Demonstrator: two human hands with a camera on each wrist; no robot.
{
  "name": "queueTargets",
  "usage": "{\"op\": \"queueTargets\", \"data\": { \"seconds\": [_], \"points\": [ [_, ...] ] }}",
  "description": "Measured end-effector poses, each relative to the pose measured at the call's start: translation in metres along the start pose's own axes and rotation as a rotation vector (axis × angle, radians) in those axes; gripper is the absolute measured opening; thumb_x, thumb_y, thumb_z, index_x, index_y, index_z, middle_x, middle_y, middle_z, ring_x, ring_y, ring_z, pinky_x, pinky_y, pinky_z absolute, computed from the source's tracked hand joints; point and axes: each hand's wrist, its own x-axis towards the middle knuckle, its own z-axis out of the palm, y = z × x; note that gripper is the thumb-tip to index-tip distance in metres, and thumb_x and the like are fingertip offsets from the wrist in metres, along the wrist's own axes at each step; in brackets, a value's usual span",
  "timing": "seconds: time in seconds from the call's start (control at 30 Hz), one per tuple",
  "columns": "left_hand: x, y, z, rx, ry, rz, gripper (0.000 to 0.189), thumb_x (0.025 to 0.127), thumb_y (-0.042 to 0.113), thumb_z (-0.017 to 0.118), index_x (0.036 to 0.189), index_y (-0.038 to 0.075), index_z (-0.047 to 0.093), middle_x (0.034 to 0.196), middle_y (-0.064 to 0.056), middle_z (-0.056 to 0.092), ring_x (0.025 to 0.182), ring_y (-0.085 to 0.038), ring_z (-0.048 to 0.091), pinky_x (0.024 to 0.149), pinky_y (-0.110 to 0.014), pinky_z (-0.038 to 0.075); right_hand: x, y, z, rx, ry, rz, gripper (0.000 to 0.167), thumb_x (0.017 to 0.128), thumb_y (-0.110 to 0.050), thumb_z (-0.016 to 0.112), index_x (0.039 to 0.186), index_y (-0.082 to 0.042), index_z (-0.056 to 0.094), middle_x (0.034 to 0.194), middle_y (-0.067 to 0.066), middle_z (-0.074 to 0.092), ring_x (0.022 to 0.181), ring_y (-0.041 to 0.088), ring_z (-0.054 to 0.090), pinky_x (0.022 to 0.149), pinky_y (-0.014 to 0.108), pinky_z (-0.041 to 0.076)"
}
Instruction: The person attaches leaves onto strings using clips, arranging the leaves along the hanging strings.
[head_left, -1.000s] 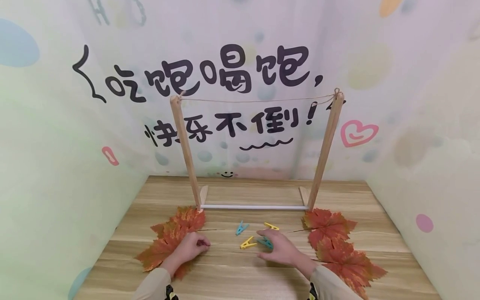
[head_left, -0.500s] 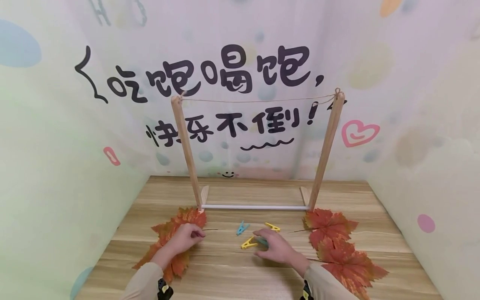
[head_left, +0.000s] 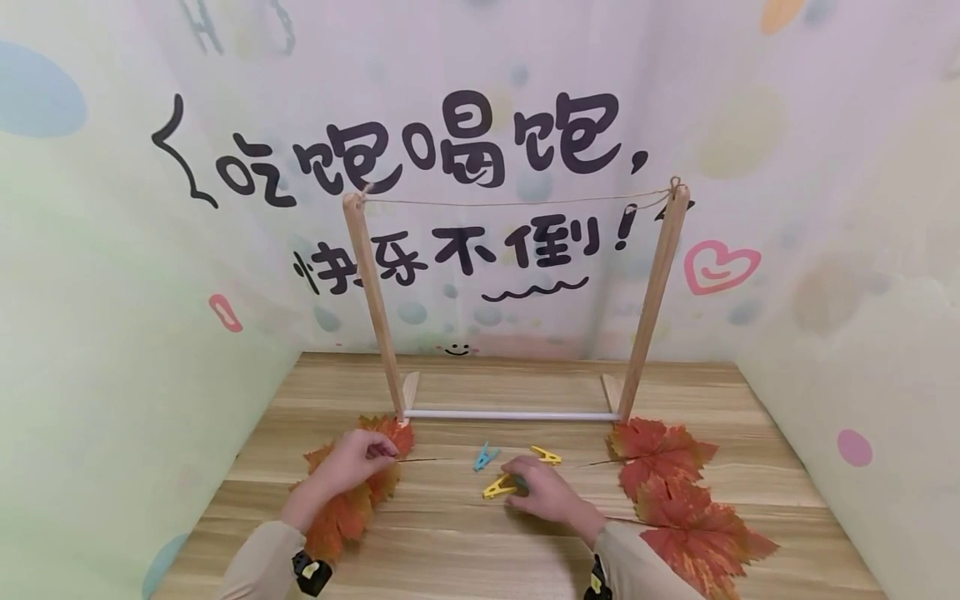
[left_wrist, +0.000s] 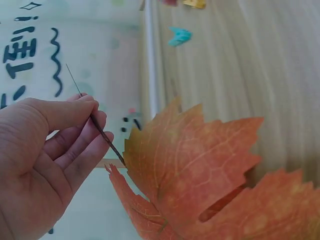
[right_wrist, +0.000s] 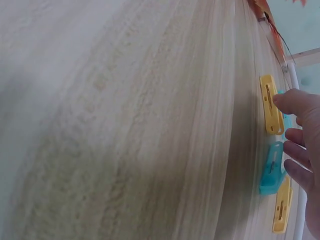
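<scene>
My left hand (head_left: 352, 462) pinches the dark thin stem (left_wrist: 107, 140) of an artificial maple leaf (left_wrist: 195, 165), red-orange, between thumb and fingertips. In the left wrist view the leaf hangs beside the fingers. My right hand (head_left: 551, 492) is low over the table among plastic clothespins, fingers loosely bent. Its thumb overlaps a yellow clothespin (right_wrist: 270, 105) in the right wrist view, and the other fingers are beside a teal clothespin (right_wrist: 272, 170), which the hand mostly hides in the head view. Farther off lie another teal clothespin (head_left: 485, 456) and a second yellow clothespin (head_left: 546, 455).
Behind the clothespins stands a frame with two wooden posts (head_left: 656, 292), a white bottom rod (head_left: 510, 415) and twine (head_left: 510, 202) tied across the top. More maple leaves (head_left: 697, 525) lie at the right; another leaf (head_left: 390, 432) is by the left post. Printed walls enclose the table.
My left hand has moved left and away from me, and the leaf has shifted with its stem. My right hand has moved slightly left, close to the nearer yellow clothespin, covering the teal one.
</scene>
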Motion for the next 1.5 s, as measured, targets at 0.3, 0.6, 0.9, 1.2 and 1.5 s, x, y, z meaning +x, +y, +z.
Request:
{"op": "queueTargets", "data": {
  "seconds": [0.3, 0.6, 0.9, 1.2, 1.5],
  "points": [
    [0.001, 0.013, -0.015, 0.008, 0.045, -0.039, 0.004, 0.083, 0.001, 0.062, 0.082, 0.001, 0.067, 0.075, -0.001, 0.063, 0.069, -0.012, 0.056, 0.060, -0.023, 0.049, 0.005, 0.002, 0.008, -0.045, -0.007, -0.002, 0.037, 0.077, -0.013, 0.069, 0.110, -0.001, 0.061, 0.107, 0.010, 0.060, 0.100, 0.023, 0.056, 0.085, 0.036, 0.047],
    [0.003, 0.014, -0.019, -0.013, 0.054, 0.005, 0.005, 0.079, -0.003, 0.064, 0.083, 0.000, 0.067, 0.075, -0.005, 0.065, 0.068, -0.011, 0.057, 0.059, -0.022, 0.049, 0.007, 0.002, 0.010, -0.056, 0.002, -0.006, 0.027, 0.074, -0.007, 0.069, 0.100, -0.003, 0.065, 0.098, 0.005, 0.062, 0.092, 0.019, 0.057, 0.079, 0.031, 0.048],
    [0.006, 0.022, -0.025, -0.083, 0.055, -0.025, 0.007, 0.082, -0.002, 0.062, 0.086, 0.000, 0.067, 0.079, -0.008, 0.064, 0.074, -0.016, 0.057, 0.062, -0.024, 0.048, 0.008, 0.002, 0.007, -0.072, 0.010, -0.003, 0.024, 0.075, -0.012, 0.070, 0.097, -0.004, 0.066, 0.096, 0.003, 0.061, 0.090, 0.016, 0.057, 0.077, 0.029, 0.049],
    [0.013, 0.030, -0.031, -0.129, 0.075, -0.018, 0.010, 0.080, -0.007, 0.061, 0.087, -0.003, 0.067, 0.080, -0.008, 0.065, 0.073, -0.013, 0.057, 0.064, -0.024, 0.048, 0.007, -0.006, -0.014, -0.090, 0.089, -0.100, 0.023, 0.070, -0.011, 0.070, 0.091, -0.006, 0.063, 0.089, 0.002, 0.060, 0.083, 0.016, 0.057, 0.072, 0.027, 0.049],
    [0.031, 0.041, -0.045, -0.098, 0.110, 0.004, 0.011, 0.080, -0.008, 0.062, 0.087, -0.002, 0.067, 0.080, -0.009, 0.066, 0.075, -0.019, 0.059, 0.062, -0.024, 0.050, 0.006, -0.015, -0.043, -0.085, 0.070, -0.098, 0.025, 0.071, -0.009, 0.071, 0.095, -0.006, 0.063, 0.093, 0.003, 0.062, 0.085, 0.018, 0.059, 0.069, 0.029, 0.051]
  ]
}}
